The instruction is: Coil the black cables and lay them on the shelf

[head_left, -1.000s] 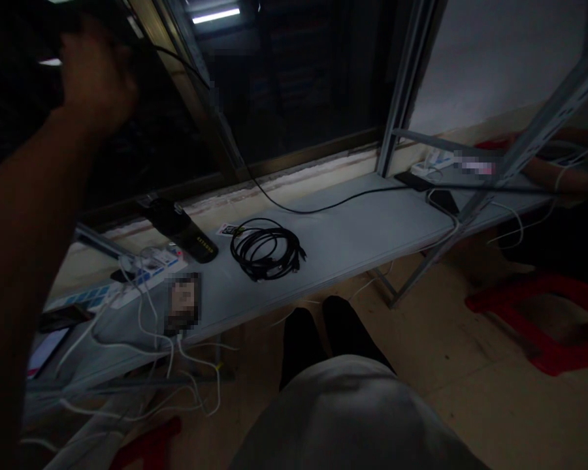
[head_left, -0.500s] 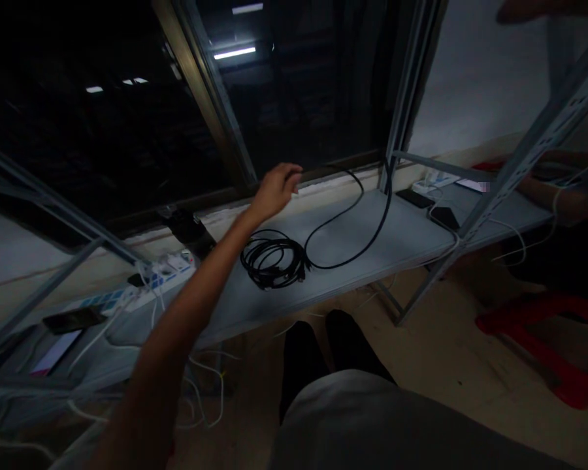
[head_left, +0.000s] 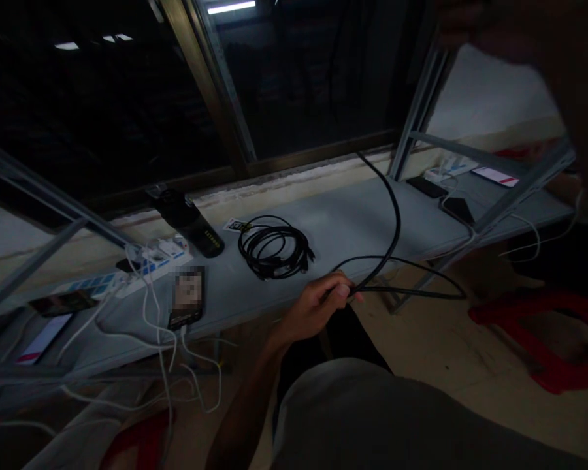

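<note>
The head view shows the left hand (head_left: 326,300) closed in a pinch, thumb against fingers, on a black cable (head_left: 398,225) in front of the edge of the grey shelf (head_left: 343,219). From the grip, the cable bends up toward the window and also makes a long loop out to the right. The right hand (head_left: 490,32) is raised at the upper right, dark and blurred; whether it is open or holds anything cannot be told.

A coil of black cables (head_left: 277,264) lies on the shelf, beside a small printed card (head_left: 234,225) whose black, white and yellow print is unreadable. A dark bottle (head_left: 191,225) leans nearby; yellow lettering runs along it, seeming to start "EXT", the rest unclear. The face of a dark device (head_left: 189,297) is pixelated. Two phones, one at the left (head_left: 44,339) and one at the right (head_left: 496,176), show pale screens with a pinkish-red band, no words legible.
</note>
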Available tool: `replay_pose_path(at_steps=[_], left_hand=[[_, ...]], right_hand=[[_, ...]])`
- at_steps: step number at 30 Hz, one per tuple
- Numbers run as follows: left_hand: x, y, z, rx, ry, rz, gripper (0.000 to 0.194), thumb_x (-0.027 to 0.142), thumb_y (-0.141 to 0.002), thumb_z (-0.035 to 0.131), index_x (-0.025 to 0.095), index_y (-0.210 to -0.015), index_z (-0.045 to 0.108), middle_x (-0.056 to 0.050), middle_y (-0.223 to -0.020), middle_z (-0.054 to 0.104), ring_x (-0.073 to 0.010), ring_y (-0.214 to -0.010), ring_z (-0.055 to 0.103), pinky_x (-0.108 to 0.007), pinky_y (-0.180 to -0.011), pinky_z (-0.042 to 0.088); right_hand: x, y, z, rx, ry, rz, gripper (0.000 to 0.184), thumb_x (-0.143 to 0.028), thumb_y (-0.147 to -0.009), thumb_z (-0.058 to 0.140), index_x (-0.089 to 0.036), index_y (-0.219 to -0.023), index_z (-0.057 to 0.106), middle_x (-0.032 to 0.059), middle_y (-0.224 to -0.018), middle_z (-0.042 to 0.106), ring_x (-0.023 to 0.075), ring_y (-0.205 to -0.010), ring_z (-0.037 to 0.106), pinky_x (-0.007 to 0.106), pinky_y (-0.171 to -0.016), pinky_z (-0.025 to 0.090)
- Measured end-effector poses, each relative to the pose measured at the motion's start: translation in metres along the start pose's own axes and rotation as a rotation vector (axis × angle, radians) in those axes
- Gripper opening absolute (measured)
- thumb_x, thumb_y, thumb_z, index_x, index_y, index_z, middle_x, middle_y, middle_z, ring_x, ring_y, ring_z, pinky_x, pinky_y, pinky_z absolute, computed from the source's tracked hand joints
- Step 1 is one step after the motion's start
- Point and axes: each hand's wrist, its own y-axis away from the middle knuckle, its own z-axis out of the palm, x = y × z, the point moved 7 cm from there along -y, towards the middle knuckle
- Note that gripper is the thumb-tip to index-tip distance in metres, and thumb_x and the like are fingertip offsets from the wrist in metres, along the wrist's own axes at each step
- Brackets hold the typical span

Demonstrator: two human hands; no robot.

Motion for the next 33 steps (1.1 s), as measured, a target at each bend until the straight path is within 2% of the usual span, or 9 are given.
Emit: replay_pose_path(at_steps=[1, 3, 6, 9, 14, 21, 24, 29, 33], left_hand=[[-0.002, 0.003, -0.002, 0.019, 0.070, -0.033, 0.065, 0.079, -0.119, 0.060, 0.016, -0.107, 0.074, -0.009, -0.102, 0.072, -0.0161, -0.084, 0.059, -0.028, -0.078, 0.050], [-0.004, 0.006, -0.007, 0.074, 0.247, -0.086, 0.070, 0.085, -0.113, 0.068, 0.016, -0.100, 0.069, -0.003, -0.088, 0.061, -0.0110, -0.070, 0.047, -0.023, -0.066, 0.043], [-0.009, 0.004, -0.016, 0.177, 0.555, -0.185, 0.074, 0.089, -0.103, 0.080, 0.018, -0.094, 0.060, 0.005, -0.081, 0.041, -0.0069, -0.061, 0.029, -0.017, -0.052, 0.032], [-0.018, -0.001, -0.031, 0.345, 0.811, -0.256, 0.069, 0.078, -0.099, 0.094, 0.019, -0.096, 0.057, 0.006, -0.086, 0.039, -0.0064, -0.061, 0.022, -0.013, -0.045, 0.026], [-0.048, 0.000, -0.057, 0.691, 1.111, -0.204, 0.048, 0.056, -0.111, 0.089, 0.018, -0.102, 0.063, 0.005, -0.087, 0.042, -0.0067, -0.062, 0.033, -0.014, -0.044, 0.026], [-0.083, -0.003, -0.050, 0.868, 0.954, -0.181, 0.045, 0.045, -0.098, 0.103, 0.014, -0.121, 0.082, -0.001, -0.099, 0.060, -0.0080, -0.079, 0.054, -0.019, -0.066, 0.044], [-0.093, -0.009, -0.040, 0.865, 0.787, -0.123, 0.052, 0.050, -0.098, 0.101, 0.019, -0.134, 0.080, -0.002, -0.105, 0.063, -0.0106, -0.086, 0.057, -0.022, -0.075, 0.048], [-0.101, -0.007, -0.035, 0.781, 0.226, -0.127, 0.058, 0.059, -0.116, 0.077, 0.024, -0.160, 0.066, -0.002, -0.102, 0.068, -0.0156, -0.086, 0.062, -0.030, -0.086, 0.056], [-0.090, -0.008, -0.033, 0.666, -0.224, -0.142, 0.048, 0.050, -0.122, 0.066, 0.022, -0.160, 0.071, -0.016, -0.137, 0.079, -0.0274, -0.123, 0.076, -0.043, -0.114, 0.061]], right_hand=[[0.004, -0.003, 0.009, -0.116, 0.094, -0.058, 0.108, -0.033, -0.084, -0.025, 0.014, -0.124, 0.064, 0.0166, -0.125, 0.079, -0.0028, -0.075, 0.077, 0.026, -0.066, 0.043], [0.039, 0.007, 0.021, -0.325, 0.289, -0.093, 0.088, -0.038, -0.093, -0.012, 0.013, -0.105, 0.060, -0.0027, -0.093, 0.074, -0.0038, -0.071, 0.070, 0.031, -0.063, 0.041], [0.135, 0.043, 0.016, -0.415, 0.300, 0.131, 0.052, -0.043, -0.116, 0.043, 0.002, -0.100, 0.066, 0.0029, -0.077, 0.077, 0.0065, -0.073, 0.080, 0.025, -0.074, 0.053], [0.224, 0.093, 0.008, -0.447, 0.140, 0.344, 0.052, -0.047, -0.126, 0.052, -0.009, -0.096, 0.070, 0.0111, -0.085, 0.085, 0.0161, -0.076, 0.087, 0.025, -0.076, 0.064], [0.309, 0.168, -0.007, -0.309, -0.185, 0.496, 0.068, -0.081, -0.089, 0.101, -0.021, -0.090, 0.068, 0.0043, -0.074, 0.078, 0.0217, -0.063, 0.079, 0.030, -0.061, 0.070], [0.332, 0.216, -0.035, -0.018, -0.413, 0.477, 0.061, -0.075, -0.087, 0.104, -0.026, -0.100, 0.070, -0.0026, -0.080, 0.077, 0.0124, -0.051, 0.063, 0.028, -0.057, 0.066], [0.333, 0.225, -0.050, 0.142, -0.500, 0.547, 0.048, -0.060, -0.091, 0.105, -0.025, -0.103, 0.075, -0.0011, -0.085, 0.080, 0.0132, -0.057, 0.070, 0.027, -0.059, 0.068], [0.340, 0.268, -0.078, 0.381, -0.564, 0.693, 0.034, -0.041, -0.096, 0.101, -0.024, -0.116, 0.080, 0.0085, -0.121, 0.089, 0.0245, -0.106, 0.090, 0.035, -0.089, 0.081], [0.342, 0.310, -0.087, 0.393, -0.604, 0.730, 0.038, -0.037, -0.086, 0.108, -0.026, -0.107, 0.077, -0.0002, -0.099, 0.083, 0.0175, -0.083, 0.083, 0.030, -0.073, 0.077]])
